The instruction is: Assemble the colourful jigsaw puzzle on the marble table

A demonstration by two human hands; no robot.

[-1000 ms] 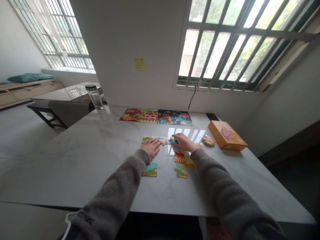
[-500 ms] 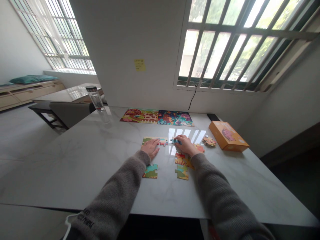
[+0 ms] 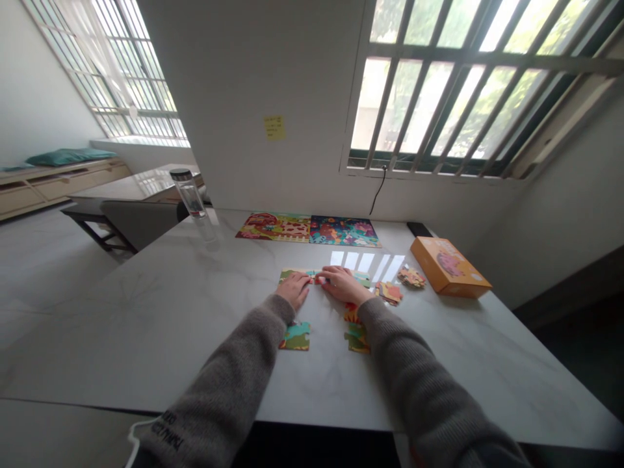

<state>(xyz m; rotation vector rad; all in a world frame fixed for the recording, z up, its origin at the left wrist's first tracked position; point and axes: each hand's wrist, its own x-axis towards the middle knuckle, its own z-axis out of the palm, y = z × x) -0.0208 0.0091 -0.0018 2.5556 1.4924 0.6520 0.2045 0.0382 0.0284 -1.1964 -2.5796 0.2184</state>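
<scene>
My left hand (image 3: 294,289) lies flat and open on the joined jigsaw pieces (image 3: 288,275), and my right hand (image 3: 342,285) lies flat on them too, no pinch. They look like thin, light, stiff card, best lifted by the edges, mid-bench (image 3: 146,338).

Bright barred windows (image 3: 439,84) flanking a white wall (image 3: 244,78)
</scene>
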